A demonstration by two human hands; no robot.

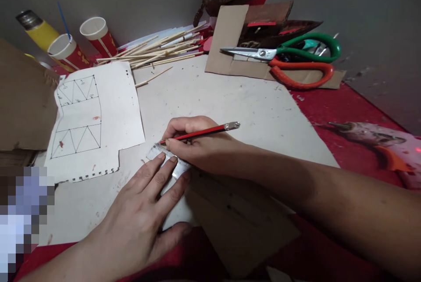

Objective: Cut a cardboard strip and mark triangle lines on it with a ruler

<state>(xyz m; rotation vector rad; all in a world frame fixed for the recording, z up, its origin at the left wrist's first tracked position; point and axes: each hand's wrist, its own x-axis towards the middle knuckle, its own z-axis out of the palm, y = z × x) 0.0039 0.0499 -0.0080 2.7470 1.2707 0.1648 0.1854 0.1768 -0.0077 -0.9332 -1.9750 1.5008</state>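
Observation:
My right hand (197,141) grips a red and black pencil (205,132) with a metal-capped end pointing up to the right. Its tip is down by the upper left end of a pale, shiny flat strip (158,150). My left hand (148,198) lies spread over that strip, fingertips pressing on it and thumb apart. Most of the strip is hidden by my hands, so its kind is unclear. Below my right forearm lies a shaded piece of cardboard (246,229). To the left is a paper sheet (121,111) with triangle-braced drawings.
A pale board (184,93) covers the red table (353,102). Scissors (263,53) lie on cardboard at the back right; a glue gun (371,135) is at the right. Wooden sticks (158,51), paper cups (98,36) and a yellow bottle (42,34) stand at the back left.

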